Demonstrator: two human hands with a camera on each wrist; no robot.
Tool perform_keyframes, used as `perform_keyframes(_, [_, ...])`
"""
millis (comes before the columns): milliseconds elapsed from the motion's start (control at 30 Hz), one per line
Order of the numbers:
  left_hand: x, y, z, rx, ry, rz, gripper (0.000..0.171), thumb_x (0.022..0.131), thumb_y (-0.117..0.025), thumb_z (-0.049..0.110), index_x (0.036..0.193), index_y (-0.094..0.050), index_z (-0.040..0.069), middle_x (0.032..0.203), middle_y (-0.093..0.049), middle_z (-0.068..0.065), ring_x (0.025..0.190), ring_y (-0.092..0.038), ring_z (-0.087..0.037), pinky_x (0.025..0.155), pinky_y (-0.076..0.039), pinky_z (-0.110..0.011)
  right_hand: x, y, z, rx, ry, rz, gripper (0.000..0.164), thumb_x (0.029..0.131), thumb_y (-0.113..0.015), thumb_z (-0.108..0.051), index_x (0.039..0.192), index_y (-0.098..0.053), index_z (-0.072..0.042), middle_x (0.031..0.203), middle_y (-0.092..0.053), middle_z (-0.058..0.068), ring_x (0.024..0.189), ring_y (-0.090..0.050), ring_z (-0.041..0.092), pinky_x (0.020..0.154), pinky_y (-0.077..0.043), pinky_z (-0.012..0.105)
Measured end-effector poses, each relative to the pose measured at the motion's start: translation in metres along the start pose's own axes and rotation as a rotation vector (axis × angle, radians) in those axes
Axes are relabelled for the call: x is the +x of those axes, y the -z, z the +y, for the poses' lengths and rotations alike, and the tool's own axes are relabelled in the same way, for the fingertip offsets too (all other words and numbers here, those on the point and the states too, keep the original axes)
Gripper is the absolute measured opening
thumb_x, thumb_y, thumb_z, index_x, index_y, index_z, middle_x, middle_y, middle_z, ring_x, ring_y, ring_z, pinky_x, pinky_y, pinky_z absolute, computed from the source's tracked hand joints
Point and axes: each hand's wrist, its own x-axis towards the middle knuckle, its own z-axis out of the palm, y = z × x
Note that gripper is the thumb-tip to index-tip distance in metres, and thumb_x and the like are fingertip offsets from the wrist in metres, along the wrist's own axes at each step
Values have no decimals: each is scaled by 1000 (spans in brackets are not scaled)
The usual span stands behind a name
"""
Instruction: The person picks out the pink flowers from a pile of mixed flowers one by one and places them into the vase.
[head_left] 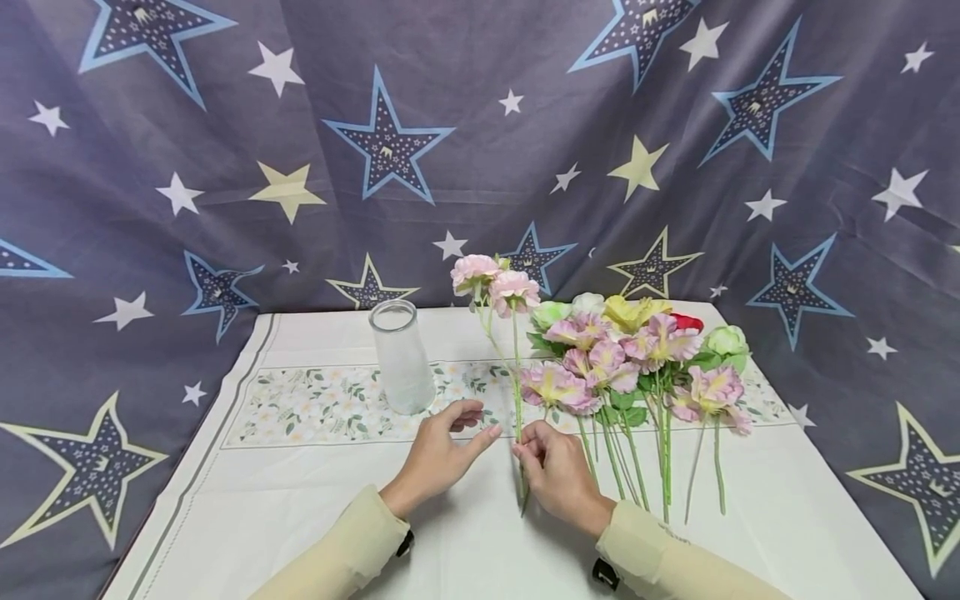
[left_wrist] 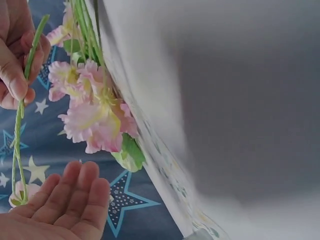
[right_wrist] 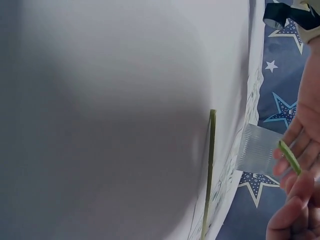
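Note:
My right hand (head_left: 558, 475) pinches the green stem of an artificial pink flower (head_left: 515, 290) between thumb and fingers. The flower stands upright, its two blooms at the top, and the cut end pokes out below the hand. Just left of the stem is my left hand (head_left: 442, 454), its fingers loosely extended and holding nothing. In the left wrist view its palm and fingers (left_wrist: 70, 205) show relaxed. Behind the left hand stands a ribbed clear glass vase (head_left: 402, 358); no stems show in it. The vase (right_wrist: 257, 150) also appears beyond the hands in the right wrist view.
To the right lies a pile of artificial flowers: pink-purple irises (head_left: 558, 387), a yellow bloom (head_left: 636, 313), a red one (head_left: 686, 322) and a pale green one (head_left: 726, 340). A floral runner (head_left: 307, 404) crosses the white tablecloth (head_left: 300, 500). A star-patterned curtain (head_left: 465, 100) hangs behind.

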Motion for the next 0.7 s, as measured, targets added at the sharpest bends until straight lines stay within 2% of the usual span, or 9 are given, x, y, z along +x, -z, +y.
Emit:
perform_keyframes(167, [6,-6,7,-74,-38,24,40,96,-75,34,121,-68,5,113,-72,-13,102,-70,-31,91,-56,-47,-1,-2,-2,19,0,-11,16,90,-76,1,88,-64,-9,65,-60,-10,53,-50,0,47,-45,21])
perform_keyframes(267, [8,-10,10,-97,-39,32,36,96,-75,34,118,-70,7,107,-73,-10,97,-70,-24,89,-57,-46,-2,-4,-3,25,9,-17,16,90,-76,1,89,-64,-9,66,-61,-9,53,-50,-1,47,-45,21])
perform_keyframes(433, [12,-14,12,-105,-56,50,30,95,-76,31,113,-71,7,98,-72,0,89,-69,-15,83,-59,-36,-3,-5,-4,38,36,-13,15,90,-75,2,89,-64,-8,66,-61,-10,53,-49,-2,46,-45,21])
perform_keyframes(567, [15,-15,14,-104,-57,61,29,95,-76,29,110,-72,4,94,-71,2,85,-67,-13,78,-58,-29,-4,-6,-4,38,35,-15,15,90,-75,3,90,-64,-8,66,-60,-11,53,-49,-2,46,-44,20])
perform_keyframes(700, [17,-16,17,-102,-37,66,24,95,-77,26,108,-73,6,90,-70,3,81,-66,-12,74,-57,-26,-5,-8,-5,36,44,-21,17,89,-76,3,90,-64,-10,66,-61,-10,53,-48,-2,46,-44,20])
